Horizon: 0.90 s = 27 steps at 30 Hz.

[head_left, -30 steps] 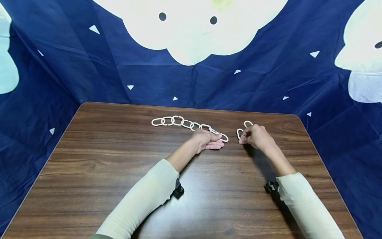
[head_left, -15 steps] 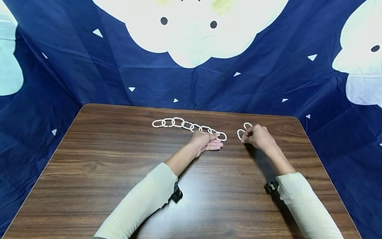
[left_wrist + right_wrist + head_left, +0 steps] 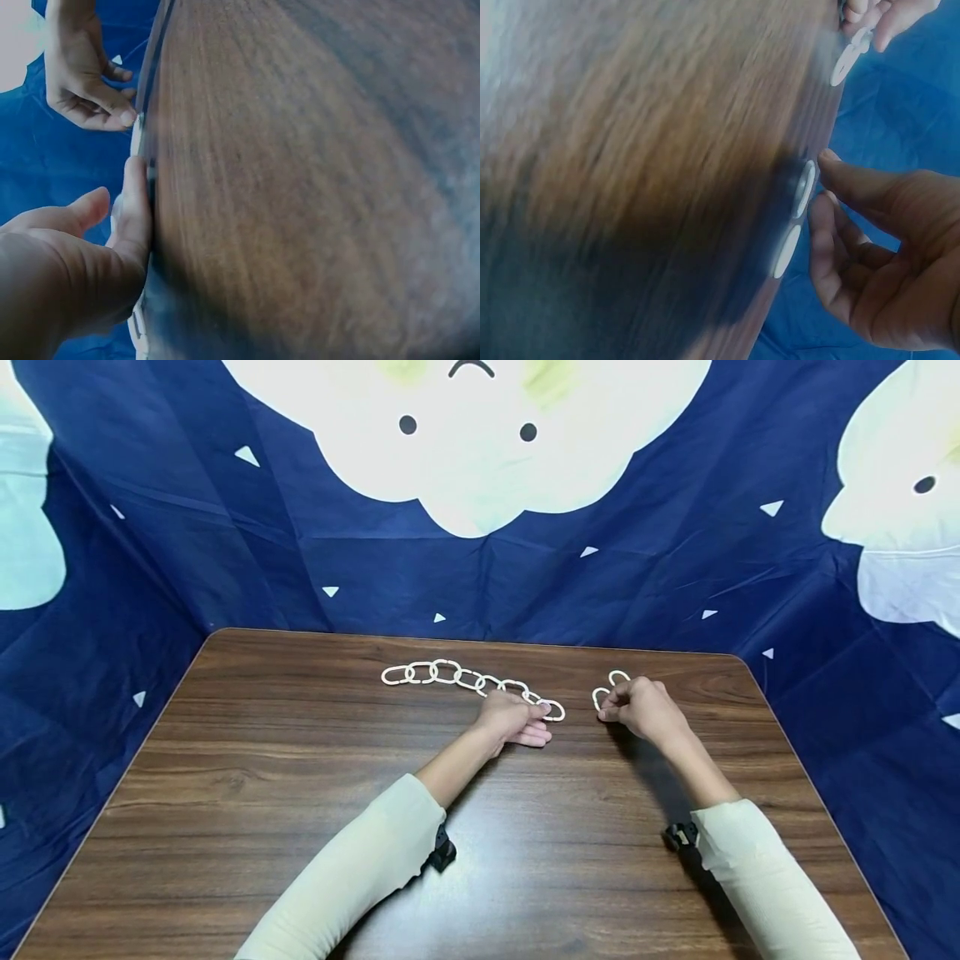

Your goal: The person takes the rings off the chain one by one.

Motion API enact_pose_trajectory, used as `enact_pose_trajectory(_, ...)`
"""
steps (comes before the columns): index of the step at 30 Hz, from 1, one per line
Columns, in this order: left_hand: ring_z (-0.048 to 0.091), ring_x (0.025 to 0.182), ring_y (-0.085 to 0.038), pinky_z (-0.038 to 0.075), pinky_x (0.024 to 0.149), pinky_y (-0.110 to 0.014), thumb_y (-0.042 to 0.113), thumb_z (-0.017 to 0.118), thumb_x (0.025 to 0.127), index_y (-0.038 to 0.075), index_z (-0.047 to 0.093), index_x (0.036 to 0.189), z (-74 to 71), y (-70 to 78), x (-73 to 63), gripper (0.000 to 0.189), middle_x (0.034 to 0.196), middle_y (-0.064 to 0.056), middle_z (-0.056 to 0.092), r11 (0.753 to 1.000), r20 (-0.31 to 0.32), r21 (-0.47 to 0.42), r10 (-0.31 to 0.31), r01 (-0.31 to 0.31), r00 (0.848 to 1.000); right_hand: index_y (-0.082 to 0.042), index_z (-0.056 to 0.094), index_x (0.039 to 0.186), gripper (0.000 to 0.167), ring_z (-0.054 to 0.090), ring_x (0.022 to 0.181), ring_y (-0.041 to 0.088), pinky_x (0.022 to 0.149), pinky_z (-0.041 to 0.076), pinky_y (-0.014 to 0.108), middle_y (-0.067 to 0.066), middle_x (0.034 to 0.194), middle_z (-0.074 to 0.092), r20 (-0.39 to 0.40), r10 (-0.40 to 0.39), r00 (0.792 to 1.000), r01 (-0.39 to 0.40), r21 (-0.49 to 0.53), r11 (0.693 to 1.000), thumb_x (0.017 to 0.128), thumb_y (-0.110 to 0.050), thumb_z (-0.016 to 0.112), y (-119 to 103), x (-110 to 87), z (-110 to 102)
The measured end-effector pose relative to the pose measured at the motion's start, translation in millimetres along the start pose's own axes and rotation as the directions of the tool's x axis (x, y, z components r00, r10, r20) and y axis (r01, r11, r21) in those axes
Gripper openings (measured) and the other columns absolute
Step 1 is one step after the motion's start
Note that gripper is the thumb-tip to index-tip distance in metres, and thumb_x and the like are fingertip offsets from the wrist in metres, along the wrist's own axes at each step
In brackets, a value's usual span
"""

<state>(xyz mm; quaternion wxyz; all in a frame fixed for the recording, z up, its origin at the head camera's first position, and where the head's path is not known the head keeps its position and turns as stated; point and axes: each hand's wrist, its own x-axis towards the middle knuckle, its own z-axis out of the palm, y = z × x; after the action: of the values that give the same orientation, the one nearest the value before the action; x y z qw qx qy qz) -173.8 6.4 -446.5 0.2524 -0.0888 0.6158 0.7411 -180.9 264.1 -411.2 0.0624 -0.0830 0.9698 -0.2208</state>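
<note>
A chain of several white oval plastic links (image 3: 444,672) runs across the far part of the brown table. At its right end, my left hand (image 3: 504,717) has its thumb over the last link, with the other fingers (image 3: 531,737) nearly straight beside it. The left wrist view shows a gap between thumb and fingers. My right hand (image 3: 645,710) bends thumb and index finger to a separate white link (image 3: 597,697) and seems to pinch its near end. Just behind it lies another loose link (image 3: 618,677). In the right wrist view both links (image 3: 786,252) look flat on the tabletop.
The wooden table (image 3: 262,793) has rounded far corners. Behind it hangs a dark blue cloth (image 3: 360,564) with white clouds and small triangles. A small black device (image 3: 442,847) is strapped at the left wrist, a similar device (image 3: 681,836) at the right.
The chain's right end has shifted slightly left along with my left hand, whose thumb now covers more of the end link. My right hand stays at the loose links. The head view tilts up slightly.
</note>
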Motion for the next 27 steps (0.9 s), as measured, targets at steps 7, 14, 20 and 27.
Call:
enact_pose_trajectory(7, 0.076, 0.054, -0.019, 0.069, 0.06, -0.033, 0.016, 0.062, 0.116, -0.016, 0.067, 0.105, -6.1, 2.5, -3.4, 0.034, 0.069, -0.015, 0.068, 0.992, 0.008, 0.127, 0.024, -0.025, 1.0, -0.015, 0.082, 0.088, 0.013, 0.072, 0.088, 0.022, 0.087, 0.059, 0.048, 0.003, 0.089, 0.081, -0.042, -0.053, 0.998, 0.054, 0.021, 0.998, 0.097, -0.021, 0.09, -10.4, -2.3, 1.6)
enact_pose_trajectory(14, 0.076, 0.054, -0.019, 0.069, 0.06, -0.034, 0.02, 0.055, 0.12, -0.012, 0.066, 0.1, -13.8, 4.8, -1.1, 0.039, 0.068, -0.014, 0.069, 0.987, 0.058, 0.161, -0.005, -0.005, 0.998, -0.013, 0.085, 0.093, 0.009, 0.07, 0.076, 0.017, 0.073, 0.053, 0.031, 0.003, 0.082, 0.079, 0.011, -0.062, 0.998, 0.06, 0.124, 0.99, 0.1, -0.02, 0.088, -20.3, 2.3, 9.3)
enact_pose_trajectory(20, 0.078, 0.058, -0.02, 0.07, 0.063, -0.035, 0.026, 0.052, 0.122, -0.003, 0.063, 0.094, -20.2, 1.5, 5.1, 0.041, 0.072, -0.015, 0.071, 0.989, 0.102, 0.148, -0.023, 0.008, 0.995, -0.005, 0.084, 0.1, 0.011, 0.07, 0.071, 0.021, 0.061, 0.058, 0.026, 0.008, 0.076, 0.075, 0.096, -0.058, 0.994, 0.032, 0.259, 0.965, 0.102, -0.016, 0.085, -26.6, 10.2, 18.8)
enact_pose_trajectory(27, 0.078, 0.059, -0.021, 0.071, 0.065, -0.036, 0.025, 0.052, 0.122, -0.001, 0.063, 0.091, -21.9, 2.1, 6.6, 0.042, 0.069, -0.013, 0.072, 0.989, 0.125, 0.143, -0.043, 0.024, 0.991, 0.001, 0.081, 0.11, 0.015, 0.07, 0.072, 0.019, 0.064, 0.061, 0.03, 0.013, 0.085, 0.076, 0.16, -0.052, 0.986, -0.006, 0.347, 0.938, 0.105, -0.013, 0.08, -31.5, 20.1, 27.9)
